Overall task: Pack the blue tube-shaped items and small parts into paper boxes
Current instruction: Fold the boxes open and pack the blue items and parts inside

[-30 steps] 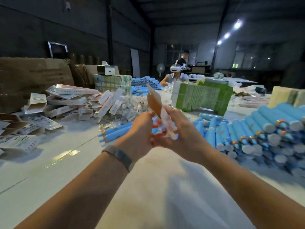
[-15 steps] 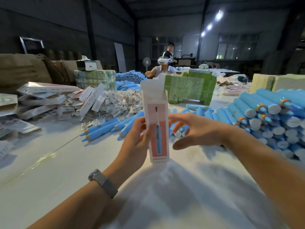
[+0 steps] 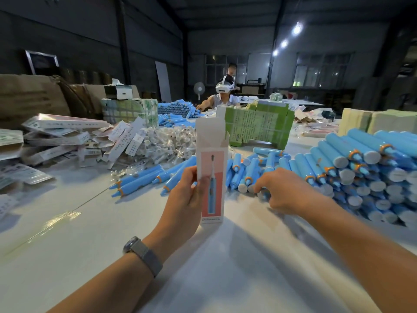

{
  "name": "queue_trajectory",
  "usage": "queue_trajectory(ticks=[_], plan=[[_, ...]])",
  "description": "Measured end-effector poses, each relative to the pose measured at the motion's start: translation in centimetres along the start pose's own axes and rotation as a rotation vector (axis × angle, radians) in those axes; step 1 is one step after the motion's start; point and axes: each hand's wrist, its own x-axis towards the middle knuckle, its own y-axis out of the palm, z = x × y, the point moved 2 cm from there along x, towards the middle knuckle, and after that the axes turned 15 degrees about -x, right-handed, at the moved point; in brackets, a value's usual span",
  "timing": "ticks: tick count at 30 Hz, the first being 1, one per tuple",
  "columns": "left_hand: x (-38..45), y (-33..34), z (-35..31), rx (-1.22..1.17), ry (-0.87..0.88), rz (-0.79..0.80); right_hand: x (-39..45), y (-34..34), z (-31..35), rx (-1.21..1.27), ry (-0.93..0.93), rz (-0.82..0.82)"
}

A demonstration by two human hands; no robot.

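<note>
Since half a second ago the right hand (image 3: 285, 190) has left the space beside the box and dropped to the right, down onto the near edge of the loose blue handles; the box itself has hardly shifted.

The left hand (image 3: 188, 195) grips the paper box (image 3: 211, 170) at centre frame, thumb on the printed front and fingers curled behind its lower half. The box stands upright, long axis vertical, top flaps (image 3: 208, 132) open and pointing to the upper frame, mouth ready to receive. It looks like thin card: light, easily crushed, so a gentle hold on the side edges low down, as now, keeps the mouth square.

The right hand's fingers curl down among the blue toothbrush handles (image 3: 255, 175) just right of the box. They seem to be closing on one white-capped end (image 3: 243, 188), but whether anything is actually gripped I cannot tell. These handles appear to be rigid, smooth plastic, likely a little slippery and far heavier than the box; taking one round mid-barrel would give the surest control. In this small cluster most lie with long axes running toward the upper frame, orange collars and narrow tips away, white butts near. The big stack (image 3: 361, 168) at right frame shows the same butt-forward lie.

Bagged small parts (image 3: 167, 143) sit left of the box, beyond them flat unfolded cartons (image 3: 65, 134).
</note>
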Motion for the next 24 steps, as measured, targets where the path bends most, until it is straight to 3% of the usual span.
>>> queue_trajectory(ticks=[4, 10, 17, 20, 24], plan=[[-0.1, 0.0, 0.1, 0.040, 0.008, -0.017, 0.4, -0.1, 0.0, 0.102, 0.027, -0.200], [0.2, -0.6, -0.2, 0.201, 0.023, -0.078, -1.0, -4.9, 0.6, 0.498, 0.089, -0.768], [0.3, -1.2, -0.5, 0.399, 0.126, -0.109, -3.9, -11.3, 1.0, 1.379, -0.070, -0.991], [0.1, -1.0, -0.6, 0.429, 0.146, -0.090, -4.6, -12.4, 0.8, 1.493, -0.051, -1.103], [-0.1, -0.9, -0.6, 0.429, 0.146, -0.046, -4.9, -12.6, 0.6, 1.352, -0.025, -1.202]])
